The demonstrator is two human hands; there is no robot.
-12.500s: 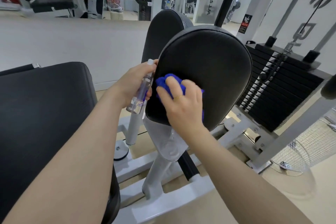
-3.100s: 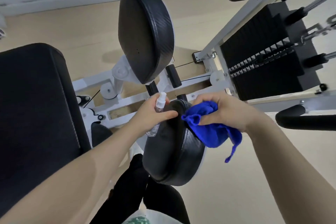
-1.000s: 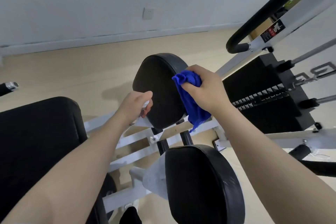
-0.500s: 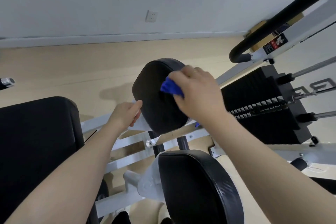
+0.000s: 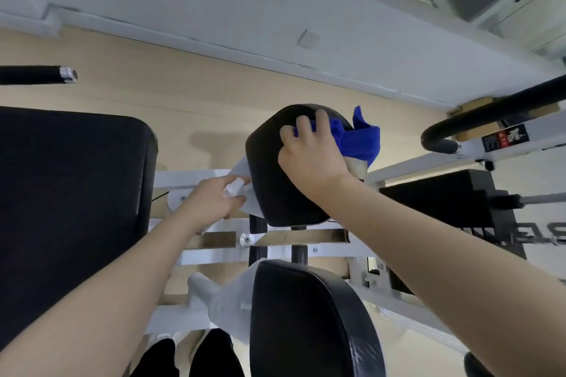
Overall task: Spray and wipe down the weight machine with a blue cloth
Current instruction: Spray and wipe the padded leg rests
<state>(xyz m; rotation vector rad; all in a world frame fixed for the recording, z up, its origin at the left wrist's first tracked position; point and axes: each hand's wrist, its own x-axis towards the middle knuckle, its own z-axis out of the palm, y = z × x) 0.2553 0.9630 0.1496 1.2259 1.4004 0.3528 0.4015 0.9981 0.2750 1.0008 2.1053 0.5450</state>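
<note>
My right hand (image 5: 309,156) presses a blue cloth (image 5: 356,139) onto the top of the far black pad (image 5: 269,180) of the weight machine; the cloth's free end sticks out past the pad's right side. Just left of that pad, my left hand (image 5: 211,203) is closed around a small clear spray bottle (image 5: 233,188), of which only the white top shows. A second black pad (image 5: 309,321) sits close below, between my forearms.
A large black seat pad (image 5: 70,193) fills the left. The black weight stack (image 5: 444,205) and a curved black handle (image 5: 490,113) stand at right. White frame bars (image 5: 214,251) cross the beige floor. A black bar end (image 5: 39,75) juts in at far left. My dark shoes (image 5: 186,355) show below.
My right hand has slid the cloth up to the pad's top right edge, and its loose end now hangs off the right side. The left hand stays beside the pad with the bottle.
</note>
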